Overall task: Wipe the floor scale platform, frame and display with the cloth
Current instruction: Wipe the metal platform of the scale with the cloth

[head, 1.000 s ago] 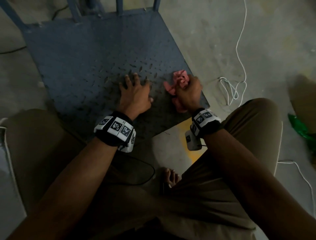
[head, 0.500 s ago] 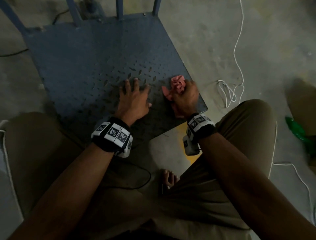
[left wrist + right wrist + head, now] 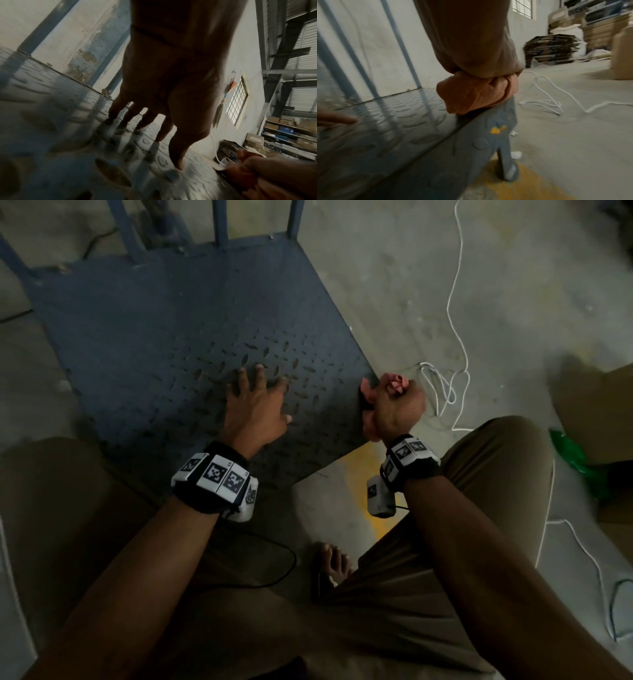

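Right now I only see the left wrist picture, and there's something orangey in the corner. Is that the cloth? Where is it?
Observer: Yes. The right wrist view shows the right hand gripping the bunched pink cloth on the platform's side edge, near a corner.
Operator: Is anything under that corner?
Observer: A grey foot of the scale stands there on a yellow floor stripe.
Operator: What's the white line I see?
Observer: In the head view it's a white cord lying looped on the floor beside the platform, close to the right hand.
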